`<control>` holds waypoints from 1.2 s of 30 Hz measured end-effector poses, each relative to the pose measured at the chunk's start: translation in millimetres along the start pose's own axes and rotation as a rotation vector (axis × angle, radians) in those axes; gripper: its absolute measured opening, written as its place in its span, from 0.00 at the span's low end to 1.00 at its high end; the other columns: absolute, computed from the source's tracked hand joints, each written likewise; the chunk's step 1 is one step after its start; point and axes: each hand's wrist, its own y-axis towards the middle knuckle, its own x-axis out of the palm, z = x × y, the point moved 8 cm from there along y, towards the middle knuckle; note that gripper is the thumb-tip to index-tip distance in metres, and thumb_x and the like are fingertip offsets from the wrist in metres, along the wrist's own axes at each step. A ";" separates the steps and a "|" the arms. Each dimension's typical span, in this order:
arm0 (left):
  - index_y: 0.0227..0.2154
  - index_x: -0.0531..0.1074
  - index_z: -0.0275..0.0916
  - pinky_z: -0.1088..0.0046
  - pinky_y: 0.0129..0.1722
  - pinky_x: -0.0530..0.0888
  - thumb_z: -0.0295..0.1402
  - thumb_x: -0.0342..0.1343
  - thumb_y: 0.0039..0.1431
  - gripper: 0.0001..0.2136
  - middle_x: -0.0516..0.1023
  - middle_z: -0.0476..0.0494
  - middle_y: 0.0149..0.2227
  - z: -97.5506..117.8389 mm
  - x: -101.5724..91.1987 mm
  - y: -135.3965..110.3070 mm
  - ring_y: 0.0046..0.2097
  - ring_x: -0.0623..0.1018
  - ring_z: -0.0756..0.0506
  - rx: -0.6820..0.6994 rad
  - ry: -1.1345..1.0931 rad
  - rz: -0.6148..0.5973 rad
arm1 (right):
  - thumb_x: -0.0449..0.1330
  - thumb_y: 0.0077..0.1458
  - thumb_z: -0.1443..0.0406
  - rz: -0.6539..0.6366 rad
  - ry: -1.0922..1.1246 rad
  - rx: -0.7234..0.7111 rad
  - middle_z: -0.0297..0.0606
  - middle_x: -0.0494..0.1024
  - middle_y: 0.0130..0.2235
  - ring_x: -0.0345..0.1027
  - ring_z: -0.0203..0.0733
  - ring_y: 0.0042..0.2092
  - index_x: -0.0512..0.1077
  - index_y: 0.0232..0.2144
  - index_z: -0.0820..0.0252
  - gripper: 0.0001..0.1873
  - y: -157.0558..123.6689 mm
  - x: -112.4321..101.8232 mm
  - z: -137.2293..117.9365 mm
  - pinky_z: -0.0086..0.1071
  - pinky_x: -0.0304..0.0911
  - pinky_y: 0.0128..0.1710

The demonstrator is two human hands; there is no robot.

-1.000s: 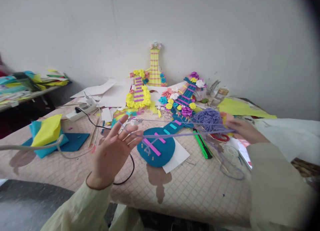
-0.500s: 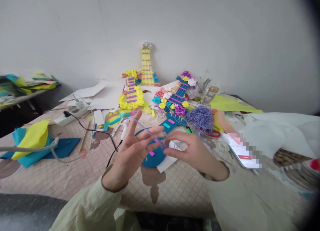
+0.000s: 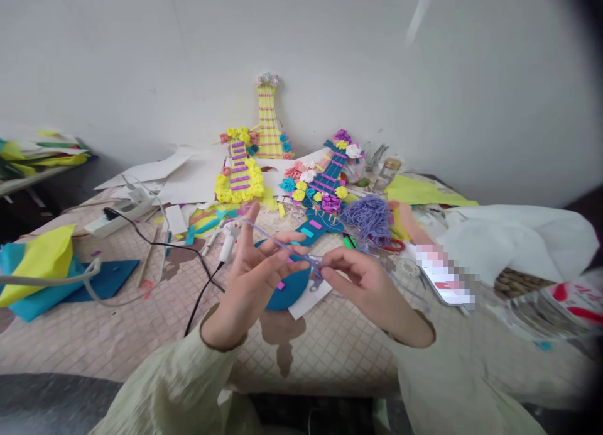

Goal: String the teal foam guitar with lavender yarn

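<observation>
Over the raised index finger of my left hand (image 3: 254, 268) runs a taut strand of purple yarn (image 3: 271, 237). The hand holds this strand with its other fingers stretched towards the right. My right hand (image 3: 360, 278) is closed in a pinch on the same yarn, where a small looped bit (image 3: 315, 281) hangs beneath the fingertips. Whether a thin tool is in that pinch I cannot tell. Beneath both hands lies a blue guitar-shaped piece (image 3: 289, 290) with pink and light-blue strips, partly covered by the fingers. A heap of purple yarn (image 3: 370, 218) lies behind my right hand.
Decorated guitar shapes, one yellow (image 3: 239, 171) and one blue (image 3: 330, 174), stand at the back. A glue gun (image 3: 229, 240) with a black cord lies left of my hands. Red-handled scissors (image 3: 393, 246) and a phone (image 3: 445, 278) are on the right. A power strip (image 3: 120, 215) sits at left.
The view has shifted slightly, so the table things appear further left. My right hand has turned a little, and the looped yarn bit now shows below its fingertips. The strand stays over my left index finger.
</observation>
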 end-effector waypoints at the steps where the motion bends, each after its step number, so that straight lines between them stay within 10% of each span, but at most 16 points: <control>1: 0.57 0.41 0.56 0.67 0.37 0.75 0.27 0.56 0.50 0.37 0.75 0.49 0.38 -0.4 0.2 0.4 0.38 0.76 0.47 0.003 -0.002 0.001 | 0.56 0.53 0.60 -0.012 0.069 0.019 0.33 0.72 0.29 0.67 0.33 0.31 0.66 0.31 0.58 0.07 -0.9 1.3 2.6 0.27 0.63 0.30; 18: 0.57 0.48 0.52 0.69 0.36 0.73 0.30 0.52 0.54 0.30 0.75 0.47 0.39 -7.0 -12.6 9.2 0.38 0.76 0.46 0.000 0.148 -0.019 | 0.56 0.50 0.57 -0.046 -0.008 0.145 0.32 0.67 0.24 0.56 0.31 0.25 0.70 0.26 0.60 0.12 -14.1 -1.7 21.3 0.26 0.52 0.21; 24: 0.25 0.74 0.37 0.76 0.23 0.69 0.38 0.49 0.56 0.13 0.75 0.44 0.25 -50.7 -19.3 12.3 0.27 0.73 0.48 -0.263 0.774 -0.235 | 0.58 0.49 0.59 -0.067 0.058 0.161 0.30 0.64 0.23 0.54 0.30 0.24 0.69 0.26 0.60 0.10 -22.9 2.7 19.9 0.26 0.50 0.22; 28: 0.32 0.73 0.39 0.76 0.25 0.68 0.36 0.49 0.56 0.10 0.74 0.45 0.27 -28.4 -18.9 5.2 0.29 0.73 0.48 -0.068 0.868 -0.127 | 0.58 0.49 0.59 -0.103 0.123 0.189 0.31 0.66 0.24 0.55 0.30 0.25 0.70 0.28 0.60 0.10 -27.6 8.2 24.7 0.25 0.51 0.22; 32: 0.39 0.72 0.40 0.73 0.35 0.69 0.32 0.53 0.54 0.10 0.73 0.42 0.41 -9.5 11.5 -9.8 0.43 0.71 0.44 0.123 0.800 -0.315 | 0.59 0.48 0.60 -0.114 0.134 0.203 0.30 0.65 0.24 0.54 0.29 0.24 0.69 0.27 0.60 0.08 -29.0 11.0 26.1 0.25 0.50 0.22; 36: 0.31 0.73 0.38 0.72 0.35 0.67 0.31 0.54 0.54 0.05 0.73 0.44 0.32 -12.8 23.2 -14.7 0.35 0.72 0.47 0.110 0.812 -0.399 | 0.59 0.48 0.61 -0.100 0.148 0.199 0.30 0.66 0.23 0.55 0.29 0.24 0.70 0.27 0.60 0.08 -28.8 10.2 24.9 0.25 0.51 0.22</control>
